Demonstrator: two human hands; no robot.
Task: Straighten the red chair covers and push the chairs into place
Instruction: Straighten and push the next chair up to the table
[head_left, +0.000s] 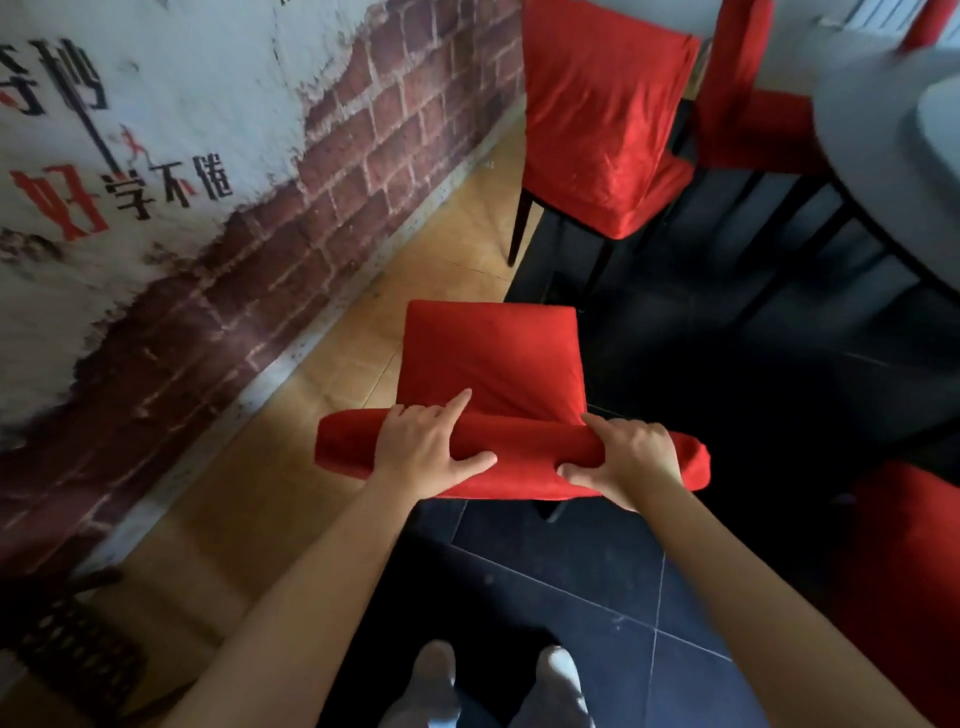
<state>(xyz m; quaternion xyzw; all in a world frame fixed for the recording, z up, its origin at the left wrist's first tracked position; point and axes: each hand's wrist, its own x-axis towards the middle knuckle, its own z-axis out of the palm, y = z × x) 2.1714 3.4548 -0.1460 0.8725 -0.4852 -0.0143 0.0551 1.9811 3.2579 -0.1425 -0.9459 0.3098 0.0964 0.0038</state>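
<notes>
A wall of printed red brick and flaking white plaster (171, 208), bearing painted characters, runs diagonally along the left. Beside it lies a strip of tan tile floor (322, 395); the remaining floor is dark glossy tile (597, 587), deep in shadow under the table. A round grey table (878, 156) is cut off at the upper right edge, its dark legs barely legible.

Two chairs in red fabric covers (602, 114) stand at the top, close to the table, one partly behind the other. Another red-covered form (904, 582) is cropped at the right edge.

The near chair in a soft, velvety red cover (493, 358) stands centre frame, seat facing away, open floor around it. Its padded top rail runs crosswise.

The left hand (426, 447) clasps the rail, thumb under the near side, forefinger extended onto the back. The right hand (628, 457) wraps the rail likewise, fingers curled over.

Two pale shoes (498, 680) show at the bottom, blurred.
</notes>
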